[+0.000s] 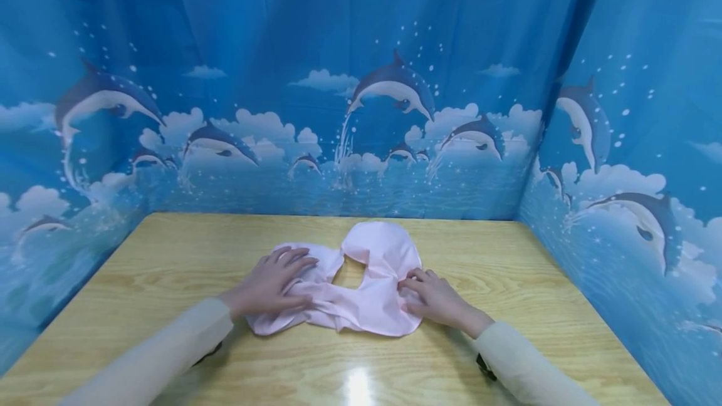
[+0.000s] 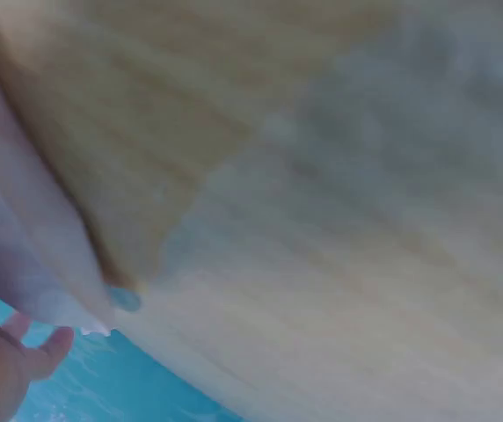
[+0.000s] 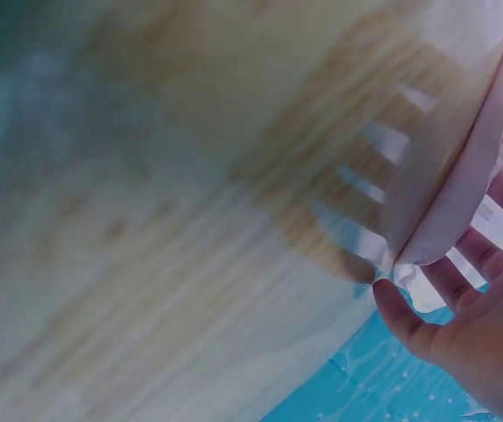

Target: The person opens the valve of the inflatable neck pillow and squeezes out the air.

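A pale pink cloth piece (image 1: 383,312) with rounded lobes lies rumpled on the wooden table, and bare wood shows through a gap near its middle. My left hand (image 1: 276,284) rests on its left part with fingers spread. At the right edge my right hand (image 1: 440,299) touches the fabric with loosely bent fingers, and small creases run out from the fingertips. In the right wrist view the spread fingers of that hand (image 3: 471,308) lie against the pink cloth (image 3: 454,211). The left wrist view shows only part of my left hand (image 2: 5,365) beside the cloth (image 2: 32,229).
The wood-grain table (image 1: 197,237) reaches back to a blue curtain (image 1: 271,30) printed with dolphins, clouds and waves. Another such curtain (image 1: 637,143) runs along the right side. A bright light reflection shows on the tabletop near the front.
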### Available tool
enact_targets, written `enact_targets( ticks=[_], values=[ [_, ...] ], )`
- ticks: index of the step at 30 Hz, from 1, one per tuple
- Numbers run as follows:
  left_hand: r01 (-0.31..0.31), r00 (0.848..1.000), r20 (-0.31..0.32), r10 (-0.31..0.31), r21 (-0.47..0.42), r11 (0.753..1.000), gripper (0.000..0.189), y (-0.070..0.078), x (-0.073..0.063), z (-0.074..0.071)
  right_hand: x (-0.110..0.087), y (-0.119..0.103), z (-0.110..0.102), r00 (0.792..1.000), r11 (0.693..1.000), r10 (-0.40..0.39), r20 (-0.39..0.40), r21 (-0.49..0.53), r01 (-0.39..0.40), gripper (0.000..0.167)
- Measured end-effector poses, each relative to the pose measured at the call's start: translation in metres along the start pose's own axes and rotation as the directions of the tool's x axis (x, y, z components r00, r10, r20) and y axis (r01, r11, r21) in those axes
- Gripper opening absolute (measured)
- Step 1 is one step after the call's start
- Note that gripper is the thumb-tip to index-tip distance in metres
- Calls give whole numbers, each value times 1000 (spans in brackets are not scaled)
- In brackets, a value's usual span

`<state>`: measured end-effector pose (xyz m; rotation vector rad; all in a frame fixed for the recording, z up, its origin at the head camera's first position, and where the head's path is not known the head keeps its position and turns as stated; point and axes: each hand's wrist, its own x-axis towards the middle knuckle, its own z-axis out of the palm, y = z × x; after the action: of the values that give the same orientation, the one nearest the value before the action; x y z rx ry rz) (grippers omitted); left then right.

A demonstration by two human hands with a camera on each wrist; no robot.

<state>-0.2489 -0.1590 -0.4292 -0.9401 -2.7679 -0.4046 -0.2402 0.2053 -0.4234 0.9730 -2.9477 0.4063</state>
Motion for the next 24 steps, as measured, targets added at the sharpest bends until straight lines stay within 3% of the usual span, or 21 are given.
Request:
enact_targets(
  ticks=[5, 10, 24],
  values=[
    [49, 997, -62, -48, 10, 999, 79, -4, -10, 5, 0, 0, -1, 1000, 1000, 7, 6, -2, -7, 32],
    [113, 993, -29, -112, 15, 994, 81, -3, -17, 13, 1, 0, -1, 1000, 1000, 11, 11, 2, -11, 32],
    [26, 1000, 16, -26, 33, 999, 74, -2, -20, 22, 1, 0, 0, 1000, 1000, 12, 12, 5, -12, 33]
  ],
)
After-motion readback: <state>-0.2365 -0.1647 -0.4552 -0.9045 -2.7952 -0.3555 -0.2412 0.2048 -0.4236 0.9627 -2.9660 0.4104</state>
